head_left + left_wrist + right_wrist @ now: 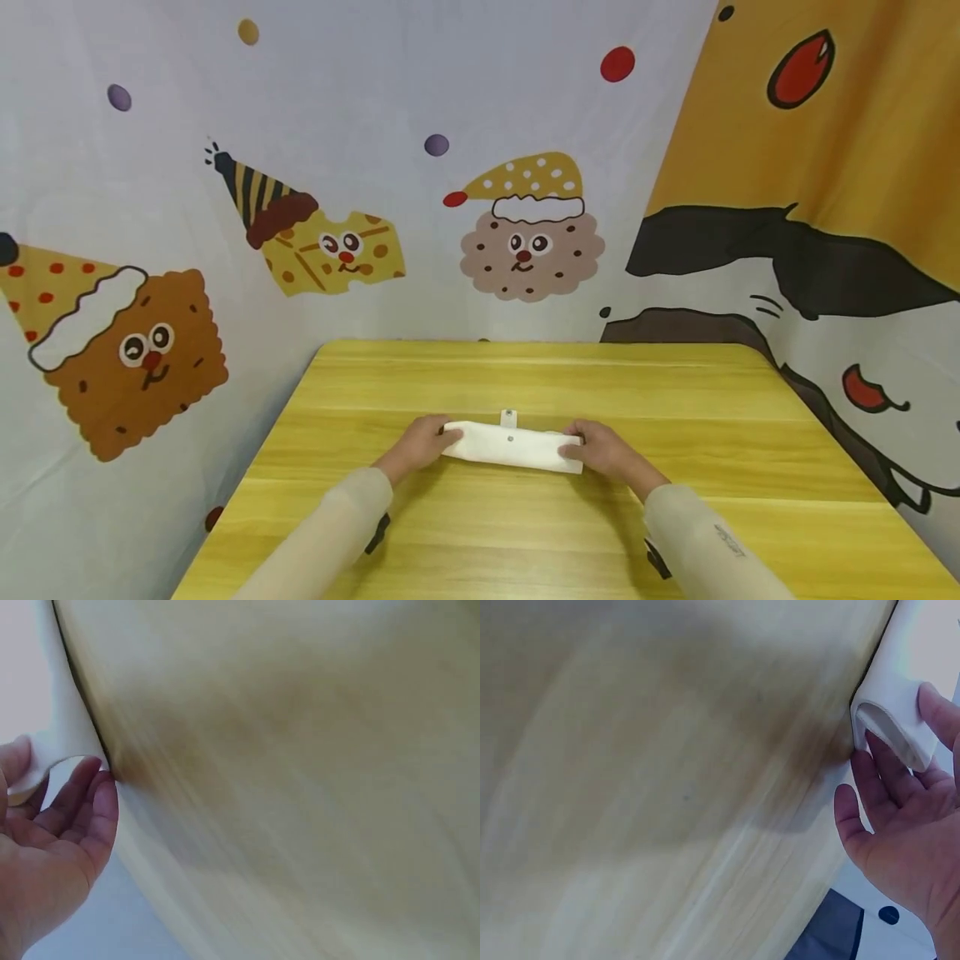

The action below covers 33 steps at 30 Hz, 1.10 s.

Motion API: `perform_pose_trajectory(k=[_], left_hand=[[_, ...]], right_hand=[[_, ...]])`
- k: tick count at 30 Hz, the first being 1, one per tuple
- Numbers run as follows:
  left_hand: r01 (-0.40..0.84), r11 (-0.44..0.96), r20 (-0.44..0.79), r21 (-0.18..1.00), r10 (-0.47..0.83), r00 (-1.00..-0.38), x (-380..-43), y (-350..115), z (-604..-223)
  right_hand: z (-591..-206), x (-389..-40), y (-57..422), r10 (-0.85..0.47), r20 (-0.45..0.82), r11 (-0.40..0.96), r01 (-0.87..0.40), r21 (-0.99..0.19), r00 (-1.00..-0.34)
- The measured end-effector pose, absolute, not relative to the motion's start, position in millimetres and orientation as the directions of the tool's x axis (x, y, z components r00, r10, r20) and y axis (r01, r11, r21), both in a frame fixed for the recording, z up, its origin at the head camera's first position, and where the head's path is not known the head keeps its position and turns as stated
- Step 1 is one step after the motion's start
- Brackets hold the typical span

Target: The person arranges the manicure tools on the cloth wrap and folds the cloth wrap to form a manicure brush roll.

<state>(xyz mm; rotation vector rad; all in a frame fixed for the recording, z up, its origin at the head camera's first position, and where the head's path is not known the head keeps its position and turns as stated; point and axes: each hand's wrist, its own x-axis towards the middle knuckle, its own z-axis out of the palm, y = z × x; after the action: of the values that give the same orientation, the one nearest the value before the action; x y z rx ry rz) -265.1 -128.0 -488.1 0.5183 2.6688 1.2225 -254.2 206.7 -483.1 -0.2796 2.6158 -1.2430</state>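
Observation:
Between the two hands lies a white sheet-like piece, folded over into a long flat roll, with a small metal snap on its front. Behind its far edge sticks out a short strap with another snap. My left hand grips the left end, thumb on top and fingers at the underside. The right hand holds the other end the same way. In the right wrist view the open end of the fold shows its layers, with the right thumb on the upper face.
The wooden table has rounded far corners. Behind it hangs a white cloth printed with cartoon figures, and an orange part lies at the right. Dark straps show under the sleeves.

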Motion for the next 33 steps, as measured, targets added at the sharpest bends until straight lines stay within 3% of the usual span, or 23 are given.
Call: perform_pose_trajectory(k=[4,11,14,18,20,27,33], left_hand=[[0.270,0.655,0.050,0.706,0.334,-0.941,-267,-124,-489],[0.170,0.795,0.039,0.582,0.182,-0.983,-268,-118,-502],[0.303,0.845,0.091,0.440,0.294,-0.951,-269,-113,-498],[0.580,0.775,0.052,0.251,0.588,-0.807,-262,-105,-492],[0.644,0.738,0.007,0.203,0.656,-0.754,-258,-104,-492],[0.663,0.737,0.106,0.127,0.655,-0.748,-255,-102,-500],[0.661,0.740,0.125,0.127,0.649,-0.750,-256,-100,-505]], right_hand=[[-484,-260,203,-0.236,-0.111,0.669,-0.078,-0.739,-0.965],[-494,-263,185,-0.184,-0.053,0.722,-0.098,-0.684,-0.982],[-495,-265,184,-0.175,-0.030,0.727,-0.108,-0.678,-0.984],[-490,-268,187,-0.185,-0.057,0.759,-0.105,-0.642,-0.981],[-484,-272,184,-0.193,-0.064,0.792,-0.116,-0.599,-0.979],[-481,-303,145,-0.259,-0.042,0.841,-0.204,-0.502,-0.965],[-488,-320,114,-0.229,-0.112,0.738,-0.098,-0.668,-0.967]])
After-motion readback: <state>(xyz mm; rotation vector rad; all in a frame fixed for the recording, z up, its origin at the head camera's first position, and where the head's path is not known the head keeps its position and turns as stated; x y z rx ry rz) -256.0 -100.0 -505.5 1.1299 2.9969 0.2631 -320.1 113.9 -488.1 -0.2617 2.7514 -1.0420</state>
